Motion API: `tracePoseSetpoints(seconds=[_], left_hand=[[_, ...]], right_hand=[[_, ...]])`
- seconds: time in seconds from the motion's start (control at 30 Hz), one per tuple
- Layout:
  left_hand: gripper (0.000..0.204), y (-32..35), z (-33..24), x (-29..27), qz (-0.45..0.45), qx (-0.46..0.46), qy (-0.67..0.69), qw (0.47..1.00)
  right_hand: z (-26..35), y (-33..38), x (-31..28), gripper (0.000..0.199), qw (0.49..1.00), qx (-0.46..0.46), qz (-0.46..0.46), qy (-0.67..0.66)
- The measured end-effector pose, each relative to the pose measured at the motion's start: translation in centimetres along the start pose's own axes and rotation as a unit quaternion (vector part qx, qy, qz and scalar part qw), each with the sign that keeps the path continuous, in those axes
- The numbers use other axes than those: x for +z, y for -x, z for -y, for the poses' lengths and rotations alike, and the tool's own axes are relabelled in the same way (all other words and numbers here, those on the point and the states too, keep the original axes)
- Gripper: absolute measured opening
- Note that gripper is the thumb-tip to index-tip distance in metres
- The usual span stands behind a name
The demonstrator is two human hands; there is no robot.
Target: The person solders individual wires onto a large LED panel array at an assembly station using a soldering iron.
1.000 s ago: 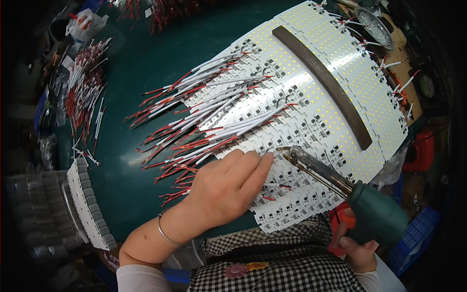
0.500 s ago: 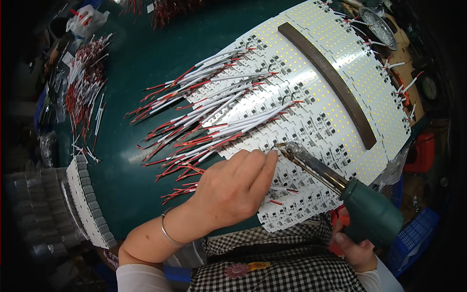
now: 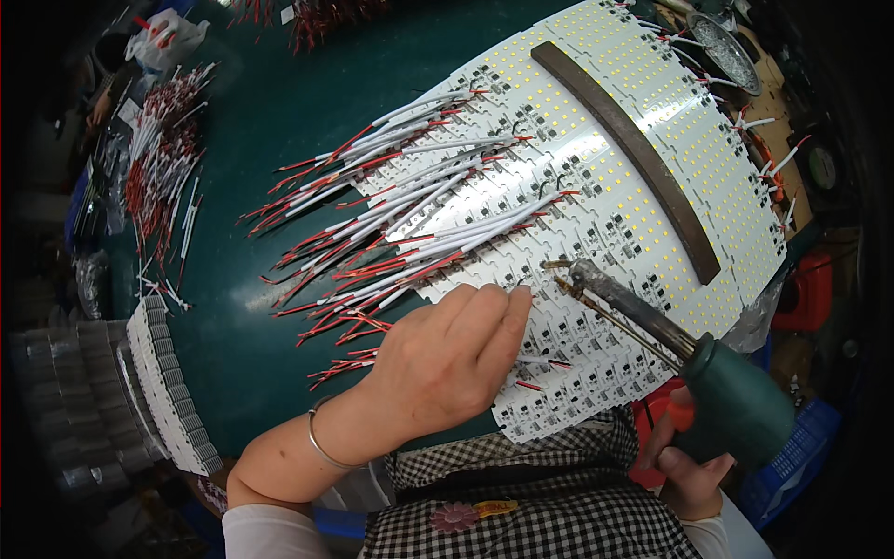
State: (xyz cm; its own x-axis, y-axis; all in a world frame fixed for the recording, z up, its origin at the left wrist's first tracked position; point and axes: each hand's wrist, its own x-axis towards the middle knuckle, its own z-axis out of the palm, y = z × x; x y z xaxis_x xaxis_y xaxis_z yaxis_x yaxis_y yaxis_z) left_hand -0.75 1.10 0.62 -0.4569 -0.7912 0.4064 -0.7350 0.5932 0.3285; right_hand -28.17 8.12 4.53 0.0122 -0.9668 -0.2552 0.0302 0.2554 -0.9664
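Nearest, at six o'clock, is a black-and-white checked apron (image 3: 521, 522), and at its one o'clock the right hand (image 3: 694, 480) is wrapped round the green handle of a soldering iron (image 3: 726, 382). The handle sits at one o'clock from that grip, and the barrel slants away to a tip at eleven o'clock. The left hand (image 3: 447, 345) has its fingers drawn together in a pinch over the boards; whether anything sits between the fingertips I cannot tell. The iron's tip is between one and two o'clock from them — near, but apart. A short loose wire (image 3: 540, 361) with a white sleeve pokes out at the hand's three o'clock. Under all this spread the overlapping white circuit boards (image 3: 643, 112), and bundles of white-sleeved wires (image 3: 489, 224) with red ends lie across their edge, from nine to eleven o'clock. Farther off, a brown curved bar (image 3: 633, 163) rests on the boards at one o'clock; a wire heap (image 3: 168, 158) lies at ten — on the green table (image 3: 242, 233).
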Motion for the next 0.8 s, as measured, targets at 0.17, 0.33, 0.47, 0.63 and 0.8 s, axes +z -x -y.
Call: tracePoseSetpoints(seconds=[0.17, 0.33, 0.47, 0.63, 0.8], left_hand=[[0.042, -0.2, 0.0, -0.1, -0.001, -0.006, 0.005, 1.000], [0.043, -0.3, 0.0, -0.1, 0.004, -0.023, 0.026, 0.999], [0.045, -0.4, 0.1, -0.2, 0.000, -0.023, 0.024, 0.999], [0.049, -0.4, 0.4, -0.4, -0.029, -0.046, 0.116, 0.992], [0.046, -0.4, 0.9, -0.8, -0.040, -0.066, 0.117, 0.990]], right_hand=[[0.3, -0.2, 0.3, 0.062, 1.000, 0.010, -0.001, 0.013], [-0.3, 0.0, -0.3, 0.062, 1.000, 0.016, 0.006, 0.016], [0.2, -0.6, 0.5, 0.062, 0.999, -0.018, -0.027, -0.006], [0.3, -1.2, -0.2, 0.065, 0.998, -0.052, -0.022, -0.016], [0.3, -1.3, -1.5, 0.066, 0.992, -0.109, -0.057, -0.033]])
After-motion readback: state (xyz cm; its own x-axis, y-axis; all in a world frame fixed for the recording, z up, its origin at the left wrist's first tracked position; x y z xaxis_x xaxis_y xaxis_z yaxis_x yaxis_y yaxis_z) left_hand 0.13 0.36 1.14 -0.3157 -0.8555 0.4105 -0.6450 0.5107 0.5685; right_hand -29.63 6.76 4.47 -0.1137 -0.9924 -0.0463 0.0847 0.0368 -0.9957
